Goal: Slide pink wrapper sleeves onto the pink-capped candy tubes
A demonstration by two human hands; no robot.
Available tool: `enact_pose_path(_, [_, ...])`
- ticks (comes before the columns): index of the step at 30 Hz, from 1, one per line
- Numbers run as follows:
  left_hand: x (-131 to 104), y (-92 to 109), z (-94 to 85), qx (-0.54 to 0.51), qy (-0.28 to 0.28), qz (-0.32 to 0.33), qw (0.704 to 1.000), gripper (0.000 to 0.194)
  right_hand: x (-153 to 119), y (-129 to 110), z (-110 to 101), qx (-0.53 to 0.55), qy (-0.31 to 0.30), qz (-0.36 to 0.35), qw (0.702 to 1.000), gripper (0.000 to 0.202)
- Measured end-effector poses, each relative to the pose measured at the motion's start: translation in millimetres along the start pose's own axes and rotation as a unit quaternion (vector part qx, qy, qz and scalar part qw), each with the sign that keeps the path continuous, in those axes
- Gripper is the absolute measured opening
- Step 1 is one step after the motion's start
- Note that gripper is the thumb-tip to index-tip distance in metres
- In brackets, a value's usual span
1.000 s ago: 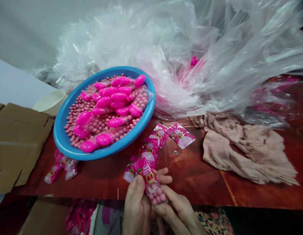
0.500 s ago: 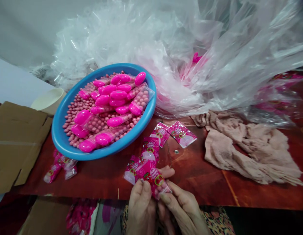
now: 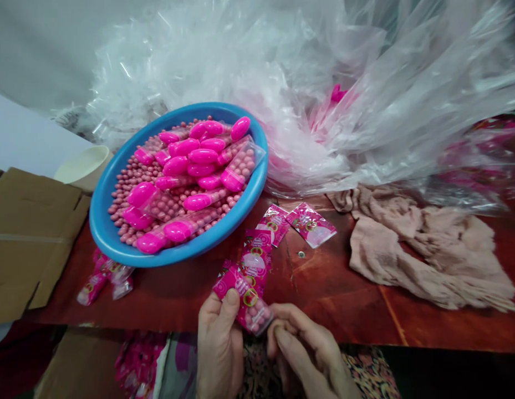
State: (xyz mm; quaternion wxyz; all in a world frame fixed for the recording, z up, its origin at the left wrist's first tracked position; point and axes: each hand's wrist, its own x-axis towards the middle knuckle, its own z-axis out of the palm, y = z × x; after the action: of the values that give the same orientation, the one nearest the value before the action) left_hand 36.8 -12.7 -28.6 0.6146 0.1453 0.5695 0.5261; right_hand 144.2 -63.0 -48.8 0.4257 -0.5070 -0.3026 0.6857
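Observation:
My left hand point(image 3: 219, 338) pinches a small clear packet of pink balls point(image 3: 257, 317) in a pink printed wrapper, thumb on top. It is tilted, with its clear end toward my right hand point(image 3: 309, 349). The fingers of that hand are curled and pressed together close beside the clear end; whether they grip its edge or something small is hidden. Just beyond the packet, flat pink printed wrappers point(image 3: 257, 252) lie on the table. A blue basin point(image 3: 100, 235) behind them holds loose pink balls point(image 3: 130, 180) and several clear tubes with bright pink ends point(image 3: 202, 156).
Crumpled clear plastic bags point(image 3: 240, 61) are heaped at the back. A beige cloth point(image 3: 390, 249) lies on the red-brown table point(image 3: 332, 299) to the right. At left are a cardboard box point(image 3: 28, 238), a pale bowl point(image 3: 85, 166) and some pink packets point(image 3: 93, 285).
My left hand has shifted left with the packet and turned it slightly. My right hand's fingers have drawn back from the packet's face to its clear end and curled together.

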Motion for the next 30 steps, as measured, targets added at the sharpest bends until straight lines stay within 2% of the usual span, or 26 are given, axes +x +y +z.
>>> enact_pose_path(2, [0.2, -0.8, -0.1, 0.012, -0.004, 0.002, 1.0, 0.019, 2.6, -3.2, 2.0, -0.009, 0.036, -0.029, 0.999, 0.037])
enact_pose_path(5, [-0.7, -3.7, -2.5, 0.039, -0.022, -0.008, 0.999, 0.024, 2.5, 0.2, 4.9, -0.108, 0.118, -0.08, 0.984, 0.034])
enact_pose_path(8, [-0.9, -5.6, -4.2, 0.054, -0.029, 0.003, 0.998, 0.024, 0.0, 10.5, 2.6, -0.149, 0.165, -0.089, 0.971, 0.033])
enact_pose_path(10, [0.4, -5.4, -4.4, 0.057, -0.027, 0.006, 0.998, 0.021, -0.4, 15.0, -2.4, -0.142, 0.136, -0.077, 0.978, 0.037])
enact_pose_path(13, [4.3, -2.8, -3.4, 0.05, -0.019, 0.011, 0.999, 0.02, 2.6, 12.8, -9.9, -0.1, 0.009, -0.078, 0.992, 0.04])
enact_pose_path(15, [7.5, -0.4, -2.6, 0.037, -0.01, 0.021, 0.999, 0.019, 5.5, 7.3, -11.7, -0.051, -0.031, -0.067, 0.996, 0.038])
enact_pose_path(18, [11.7, 2.2, -2.3, 0.023, 0.004, 0.034, 0.999, 0.016, 8.1, 0.7, -9.7, 0.029, -0.001, -0.026, 0.999, 0.031])
enact_pose_path(21, [13.5, 2.5, -3.3, 0.022, -0.003, 0.036, 0.999, 0.013, 9.6, 0.3, -6.4, 0.065, 0.012, -0.025, 0.998, 0.029])
enact_pose_path(26, [10.4, -0.5, -5.2, 0.03, -0.009, 0.05, 0.998, 0.022, 15.3, 2.8, -2.7, 0.004, 0.039, -0.072, 0.997, 0.025])
enact_pose_path(30, [6.8, -3.0, -5.6, 0.04, -0.02, 0.051, 0.998, 0.025, 17.7, -1.4, -2.5, -0.059, 0.056, -0.053, 0.995, 0.022])
